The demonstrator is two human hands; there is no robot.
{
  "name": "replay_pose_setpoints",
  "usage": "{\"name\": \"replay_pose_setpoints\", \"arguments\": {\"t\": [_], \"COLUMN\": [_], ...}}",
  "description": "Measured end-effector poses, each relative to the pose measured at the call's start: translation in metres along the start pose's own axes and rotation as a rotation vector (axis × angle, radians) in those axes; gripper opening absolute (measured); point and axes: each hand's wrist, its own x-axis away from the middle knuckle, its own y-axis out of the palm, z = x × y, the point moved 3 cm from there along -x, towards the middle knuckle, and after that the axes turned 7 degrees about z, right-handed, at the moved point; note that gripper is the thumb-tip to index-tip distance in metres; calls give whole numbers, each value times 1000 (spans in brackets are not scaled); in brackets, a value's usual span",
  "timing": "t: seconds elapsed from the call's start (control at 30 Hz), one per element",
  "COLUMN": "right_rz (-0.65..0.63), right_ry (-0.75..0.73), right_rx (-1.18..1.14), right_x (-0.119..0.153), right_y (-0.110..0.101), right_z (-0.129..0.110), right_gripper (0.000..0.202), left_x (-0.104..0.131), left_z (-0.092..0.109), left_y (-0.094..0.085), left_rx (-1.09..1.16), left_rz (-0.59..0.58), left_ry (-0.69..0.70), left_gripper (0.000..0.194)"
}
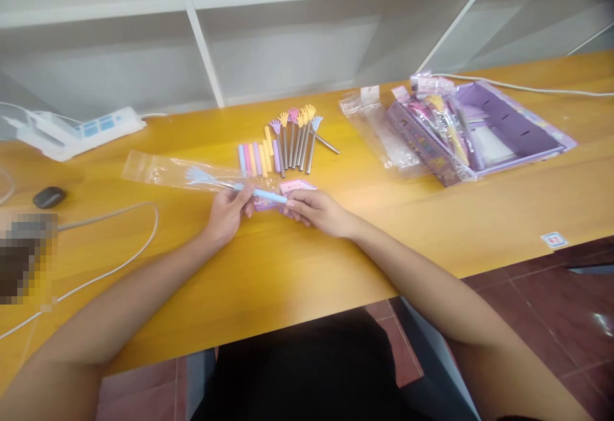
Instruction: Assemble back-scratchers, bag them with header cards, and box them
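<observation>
A light blue back scratcher (263, 194), hand-shaped at its left end, lies level between my hands, its head and rod inside a clear plastic bag (158, 170). My left hand (230, 212) is closed around the bag's mouth and the scratcher near the middle. My right hand (316, 210) pinches the end of the blue handle. Pink and purple printed cards (297, 185) lie on the table just behind and below the hands. Farther back are several metal rods with coloured hand-shaped heads (296, 142), beside a row of loose pastel handles (256, 157).
On the right, a purple display box (522, 123) holds bagged back scratchers (446, 120); clear plastic bags (377, 130) lie beside it. A white power strip (96, 130), a black mouse (48, 197) and a white cable (129, 264) are at the left. White shelving (288, 43) stands behind.
</observation>
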Motion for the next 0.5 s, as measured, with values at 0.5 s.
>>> {"name": "replay_pose_setpoints", "arguments": {"t": [0.5], "right_rz": [39], "right_ry": [-21], "right_rx": [1], "right_x": [-1], "right_y": [3], "right_z": [-5], "right_gripper": [49], "left_x": [14], "left_z": [12], "left_y": [10], "left_rx": [-301], "left_rz": [-324], "left_ry": [69], "left_gripper": [47]}}
